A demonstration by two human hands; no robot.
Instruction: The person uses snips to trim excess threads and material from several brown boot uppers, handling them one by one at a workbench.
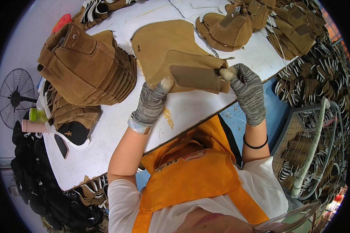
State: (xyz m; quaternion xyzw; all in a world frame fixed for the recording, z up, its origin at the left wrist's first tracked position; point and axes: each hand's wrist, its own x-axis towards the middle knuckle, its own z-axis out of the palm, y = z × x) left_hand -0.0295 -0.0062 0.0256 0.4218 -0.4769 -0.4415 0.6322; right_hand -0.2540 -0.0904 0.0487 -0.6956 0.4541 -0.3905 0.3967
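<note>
Between my hands is a tan suede boot upper (163, 42), spread flat over the white table, with stitched seams and a dark brown elastic panel (192, 76) along its near side. My left hand (155, 95), in a grey knit glove with bare fingertips, grips the near edge left of the panel, thumb on top. The other end, by loose threads, is pinched by my right hand (247, 87) in a matching glove. Both hands' remaining fingers are mostly hidden under the piece or curled away.
A tall stack of boot uppers (89, 66) stands at left on the white table (101, 155), above more uppers. Others lie at the far right (227, 33). A wire cart (299, 155) and heaped uppers (322, 77) flank the right; a fan (15, 93) and black pile (39, 174) flank the left.
</note>
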